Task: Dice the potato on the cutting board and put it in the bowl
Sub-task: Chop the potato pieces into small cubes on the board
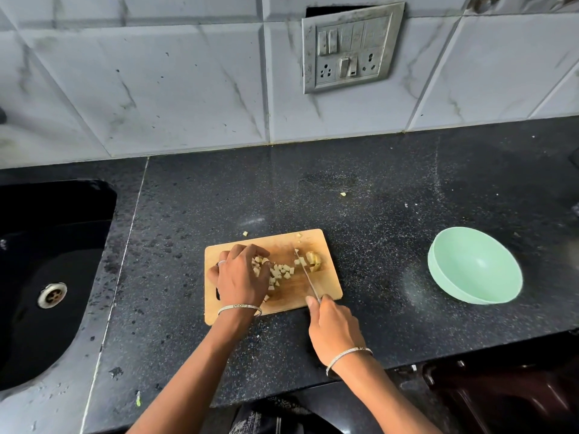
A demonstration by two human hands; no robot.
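Note:
A wooden cutting board (329, 286) lies on the black counter in front of me. Several pale potato cubes (282, 272) are piled at its middle, and a larger uncut chunk (315, 261) sits near its right edge. My left hand (239, 277) rests over the left part of the pile, fingers curled down onto the cubes. My right hand (332, 330) grips the handle of a thin knife (308, 278), whose blade runs across the board between the pile and the chunk. The mint-green bowl (474, 266) stands empty to the right.
A black sink (53, 277) with a steel drain lies at the left. Two stray potato bits (343, 194) lie on the speckled counter (391, 198) beyond the board. A switch and socket panel (351, 48) is on the tiled wall. The counter's front edge is close to my body.

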